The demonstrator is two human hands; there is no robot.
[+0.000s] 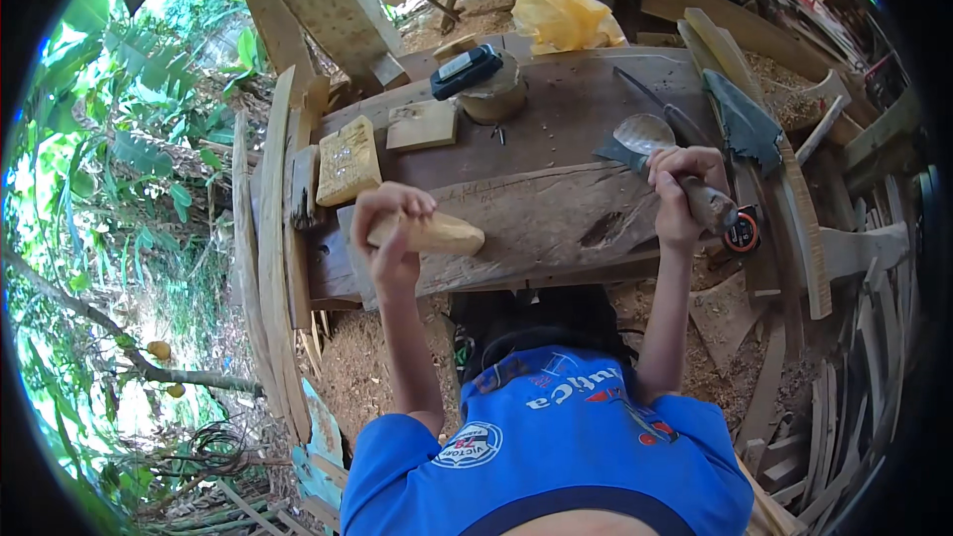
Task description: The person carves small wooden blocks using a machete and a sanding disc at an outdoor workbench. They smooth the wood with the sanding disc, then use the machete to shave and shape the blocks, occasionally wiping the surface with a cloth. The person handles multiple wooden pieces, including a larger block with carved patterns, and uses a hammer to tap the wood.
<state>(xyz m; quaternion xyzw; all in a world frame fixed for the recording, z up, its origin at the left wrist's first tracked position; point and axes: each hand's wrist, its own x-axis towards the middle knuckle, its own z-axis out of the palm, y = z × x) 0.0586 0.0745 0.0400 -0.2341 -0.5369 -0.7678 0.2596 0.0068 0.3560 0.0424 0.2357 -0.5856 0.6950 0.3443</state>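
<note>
My left hand (390, 223) is closed around a pale, roughly rounded piece of wood (442, 235), held over the near left part of the workbench (556, 201). My right hand (687, 184) grips a tool by its thick brown wooden handle (711, 206), whose butt end points toward me. Past the knuckles shows a broad, rounded greyish blade-like part (643, 132); whether it belongs to that tool, I cannot tell for sure. Just beyond lies a dark-handled knife (683, 124), its long blade pointing away to the left. An orange-and-black tape measure (743, 230) sits beside my right hand.
Two flat wooden blocks (422, 126) are at the bench's left. Behind them a black device (467, 71) rests on a round stump (494, 96). A yellow plastic bag (564, 16) lies at the back, a grey-green cloth (743, 121) at right. Planks (266, 258) edge the bench.
</note>
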